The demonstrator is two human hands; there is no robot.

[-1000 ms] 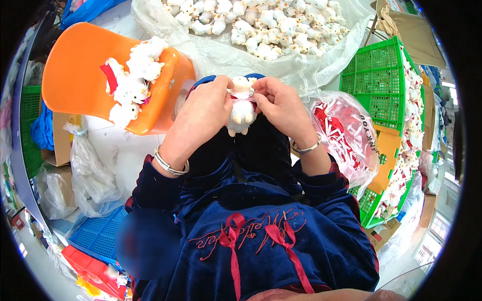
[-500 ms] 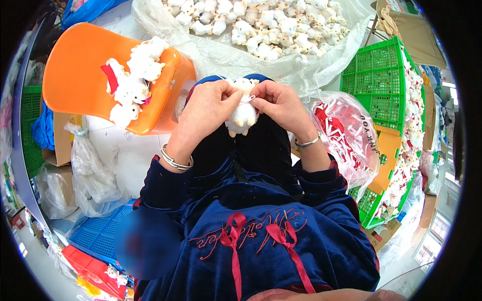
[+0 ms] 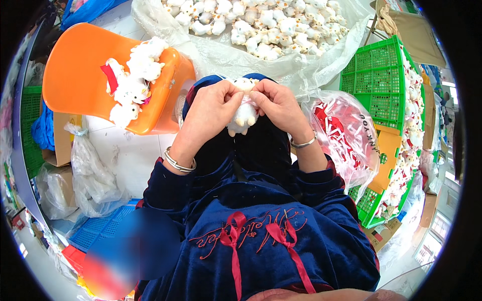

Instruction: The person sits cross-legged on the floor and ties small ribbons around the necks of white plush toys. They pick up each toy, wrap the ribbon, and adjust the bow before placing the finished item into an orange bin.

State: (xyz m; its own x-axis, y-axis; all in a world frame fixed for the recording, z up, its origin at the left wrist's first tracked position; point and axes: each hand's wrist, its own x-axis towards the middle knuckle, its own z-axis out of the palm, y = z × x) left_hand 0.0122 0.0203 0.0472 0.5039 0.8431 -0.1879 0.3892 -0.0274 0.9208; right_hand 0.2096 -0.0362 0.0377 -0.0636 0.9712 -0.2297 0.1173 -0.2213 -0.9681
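Observation:
A small white plush toy [image 3: 244, 113] rests upright over my knees, its head away from me and its stubby feet toward me. A thin pale tie [image 3: 247, 101] runs round its neck. My left hand [image 3: 215, 104] is closed in a pinch at the left end of this tie, thumb against forefinger. On the other side my right hand [image 3: 277, 104] pinches the tie's right end near the neck. Both sets of fingertips cover part of the toy's head and the tie's ends.
An orange chair [image 3: 80, 75] at the left bears several white plush toys [image 3: 135, 90]. Ahead, a clear plastic sheet [image 3: 211, 60] holds a heap of toys. To the right are a clear bag [image 3: 369, 145] of red-and-white pieces and a green crate [image 3: 371, 70] beside more toys.
My hands have drawn slightly closer together at the toy's neck, and the white loop visible before now lies tighter against it. The toy stays in nearly the same place.

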